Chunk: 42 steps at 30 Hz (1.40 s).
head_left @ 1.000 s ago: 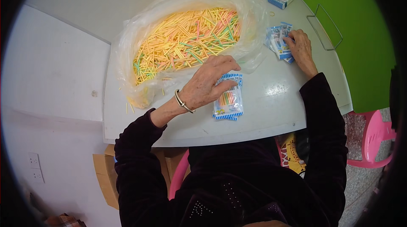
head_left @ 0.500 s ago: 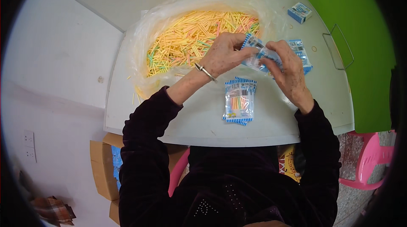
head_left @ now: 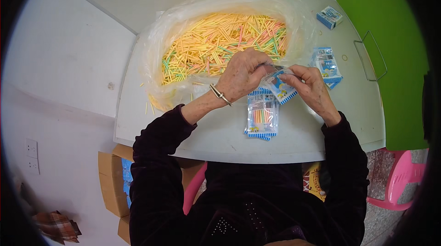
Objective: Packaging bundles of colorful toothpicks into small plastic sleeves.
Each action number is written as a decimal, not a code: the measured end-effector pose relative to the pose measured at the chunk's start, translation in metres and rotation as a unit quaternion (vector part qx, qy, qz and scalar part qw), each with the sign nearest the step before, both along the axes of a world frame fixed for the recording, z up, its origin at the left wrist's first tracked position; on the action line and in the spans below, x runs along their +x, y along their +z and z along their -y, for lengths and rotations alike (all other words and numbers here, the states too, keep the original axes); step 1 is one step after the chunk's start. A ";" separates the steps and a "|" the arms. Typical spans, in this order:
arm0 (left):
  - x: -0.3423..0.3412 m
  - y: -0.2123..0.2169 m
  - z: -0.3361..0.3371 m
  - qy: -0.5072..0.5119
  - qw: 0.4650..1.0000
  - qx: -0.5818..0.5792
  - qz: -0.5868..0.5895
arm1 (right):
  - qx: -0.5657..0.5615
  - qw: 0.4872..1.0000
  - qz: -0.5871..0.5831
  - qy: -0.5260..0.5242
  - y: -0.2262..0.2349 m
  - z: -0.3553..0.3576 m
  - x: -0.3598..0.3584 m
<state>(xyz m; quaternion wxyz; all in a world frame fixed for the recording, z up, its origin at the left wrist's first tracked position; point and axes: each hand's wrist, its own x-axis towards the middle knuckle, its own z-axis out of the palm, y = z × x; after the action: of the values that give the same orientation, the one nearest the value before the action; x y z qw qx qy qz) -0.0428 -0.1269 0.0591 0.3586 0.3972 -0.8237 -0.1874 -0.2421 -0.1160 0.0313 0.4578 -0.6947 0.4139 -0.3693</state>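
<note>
Right hand [head_left: 314, 90] has left the blue-striped plastic pouches [head_left: 327, 65] at far right; now both hands share one small blue-and-white plastic pouch [head_left: 284, 91], left hand's [head_left: 242, 75] fingers clamped upper left, right's upper right, tilted above clear plastic packets [head_left: 262, 115] showing pastel sticks.

Sticks [head_left: 220, 39] mostly yellow-orange, scattered pink and green, bag [head_left: 149, 55] translucent white, held packet [head_left: 283, 89] blue and white, striped edge, pile packets [head_left: 262, 116] likewise blue-striped, table [head_left: 220, 147] pale grey, sleeves [head_left: 344, 158] near-black purple, panel [head_left: 397, 108] bright green, chair [head_left: 398, 181] pink, carton [head_left: 111, 181] brown, cloth [head_left: 57, 226] brown plaid
</note>
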 end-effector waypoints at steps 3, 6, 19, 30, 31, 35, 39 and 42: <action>-0.001 -0.001 0.000 -0.010 1.000 0.011 0.016 | 0.003 1.000 -0.027 0.011 0.000 0.001 -0.003; 0.000 -0.004 0.002 -0.009 0.998 0.016 0.052 | -0.005 0.999 -0.037 0.019 0.001 -0.001 -0.004; 0.090 0.012 0.076 0.046 0.882 -0.080 0.463 | -0.034 0.991 0.074 -0.102 -0.004 0.020 -0.018; 0.063 0.002 0.101 0.025 0.758 0.006 0.652 | -0.013 0.994 0.053 -0.094 -0.009 0.020 -0.018; 0.060 0.000 0.102 0.033 0.749 -0.005 0.662 | -0.007 0.994 0.059 -0.091 -0.009 0.020 -0.018; 0.062 -0.016 0.103 0.052 0.749 -0.072 0.656 | 0.000 0.993 0.077 -0.084 -0.011 0.019 -0.019; 0.081 -0.030 0.102 0.052 0.798 -0.194 0.569 | -0.007 0.994 0.065 -0.084 -0.014 0.023 -0.021; 0.084 -0.026 0.098 0.054 0.812 -0.144 0.563 | -0.029 0.991 0.088 -0.096 -0.012 0.023 -0.019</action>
<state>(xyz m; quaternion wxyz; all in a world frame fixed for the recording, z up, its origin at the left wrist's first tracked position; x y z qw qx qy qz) 0.0416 -0.2250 0.0336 -0.1048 0.4212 -0.8763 0.2092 -0.2611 -0.1388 0.0194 0.4345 -0.6297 0.4257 -0.4831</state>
